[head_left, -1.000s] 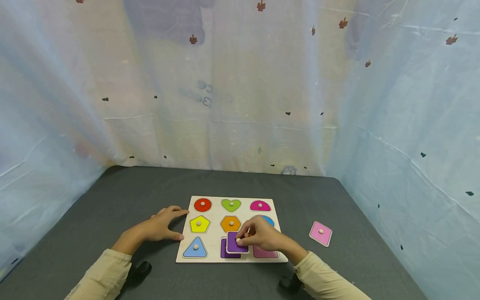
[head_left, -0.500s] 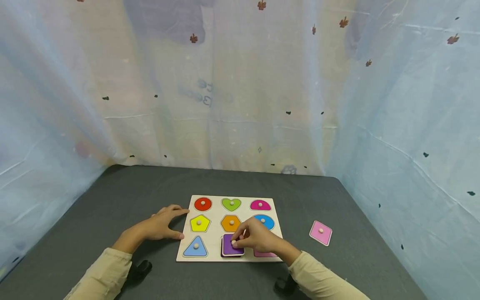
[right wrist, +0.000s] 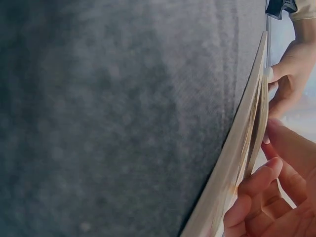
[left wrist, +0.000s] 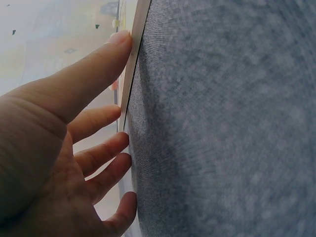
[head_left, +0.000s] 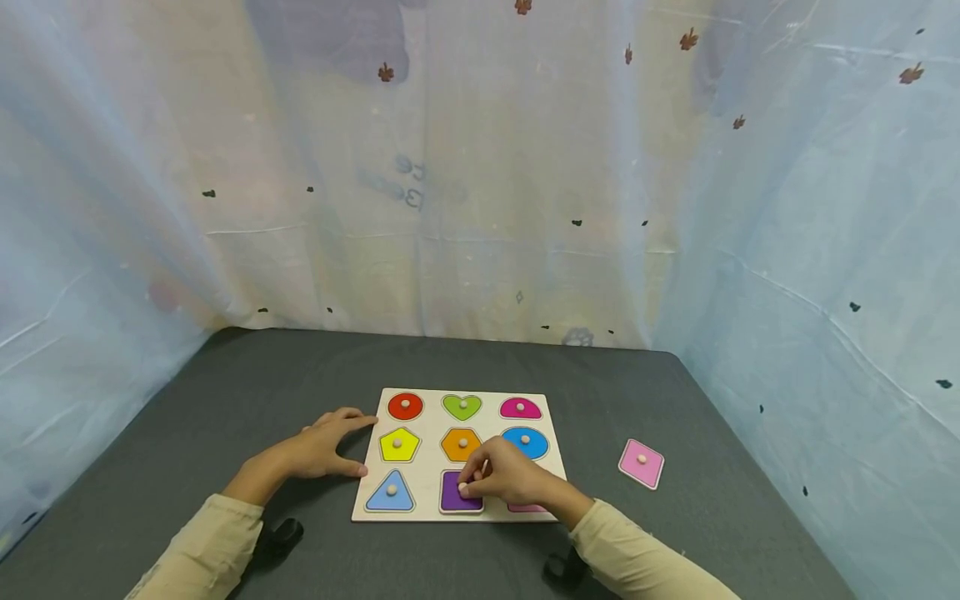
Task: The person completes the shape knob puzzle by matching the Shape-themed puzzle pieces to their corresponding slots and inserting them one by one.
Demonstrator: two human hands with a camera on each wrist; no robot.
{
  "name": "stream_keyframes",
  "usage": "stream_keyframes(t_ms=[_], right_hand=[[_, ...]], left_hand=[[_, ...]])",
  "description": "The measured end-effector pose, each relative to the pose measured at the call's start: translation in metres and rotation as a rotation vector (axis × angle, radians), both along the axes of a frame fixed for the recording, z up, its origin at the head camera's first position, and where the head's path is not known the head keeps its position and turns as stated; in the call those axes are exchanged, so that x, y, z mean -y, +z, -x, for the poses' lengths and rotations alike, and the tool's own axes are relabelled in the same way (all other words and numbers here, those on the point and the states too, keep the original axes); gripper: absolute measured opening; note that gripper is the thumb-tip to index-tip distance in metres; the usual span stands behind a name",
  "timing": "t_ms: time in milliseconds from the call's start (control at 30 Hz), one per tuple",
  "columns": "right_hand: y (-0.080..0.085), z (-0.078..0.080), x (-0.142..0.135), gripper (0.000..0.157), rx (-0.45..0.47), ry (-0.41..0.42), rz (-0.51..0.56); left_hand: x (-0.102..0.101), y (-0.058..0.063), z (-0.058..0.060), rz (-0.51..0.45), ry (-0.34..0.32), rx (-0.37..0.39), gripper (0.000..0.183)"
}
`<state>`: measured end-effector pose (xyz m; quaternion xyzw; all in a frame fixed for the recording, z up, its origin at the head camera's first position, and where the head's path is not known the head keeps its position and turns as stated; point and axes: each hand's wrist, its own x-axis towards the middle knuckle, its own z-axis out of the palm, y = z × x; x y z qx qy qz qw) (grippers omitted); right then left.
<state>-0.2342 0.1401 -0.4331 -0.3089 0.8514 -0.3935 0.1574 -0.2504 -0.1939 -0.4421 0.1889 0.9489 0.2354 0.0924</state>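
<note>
A wooden peg puzzle board (head_left: 427,481) lies on the table with coloured shapes in rows. My right hand (head_left: 510,477) pinches the small knob of a purple square puzzle piece (head_left: 451,500), which lines up over the bottom middle spot. In the right wrist view, the piece (right wrist: 263,116) looks slightly tilted, with a dark gap between it and the board. My left hand (head_left: 322,446) touches the board's left edge with outstretched fingers and thumb. The left wrist view shows its thumb (left wrist: 106,59) against the board's side. My right hand partly hides a pink shape (head_left: 527,507) at bottom right.
A loose pink square piece (head_left: 641,464) with a knob lies right of the board on the dark grey table (head_left: 712,533). Pale curtains (head_left: 480,250) stand behind and at both sides. Black curled straps hang under both wrists.
My right hand has moved slightly left, bringing the purple square from an offset position to above the bottom middle spot and lower. My left hand stays at the board's edge.
</note>
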Motion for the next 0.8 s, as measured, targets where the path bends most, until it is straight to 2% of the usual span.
stream_keyframes(t_ms=[800], right_hand=[[0.0023, 0.0002, 0.0042, 0.006, 0.009, -0.019, -0.015]], left_hand=[[0.0008, -0.0027, 0.0023, 0.004, -0.001, -0.002, 0.087]])
